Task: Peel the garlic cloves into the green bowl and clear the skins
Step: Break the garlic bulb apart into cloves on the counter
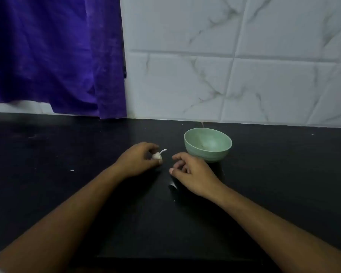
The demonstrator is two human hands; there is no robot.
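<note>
pinching garlic in left hand, stem pointing far-right toward green bowl | holding right hand just right of it, fingers loosely curled, empty

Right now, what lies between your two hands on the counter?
Only bare black counter: the head view shows a narrow dark gap between the left hand, which holds the garlic, and the right hand.
</note>
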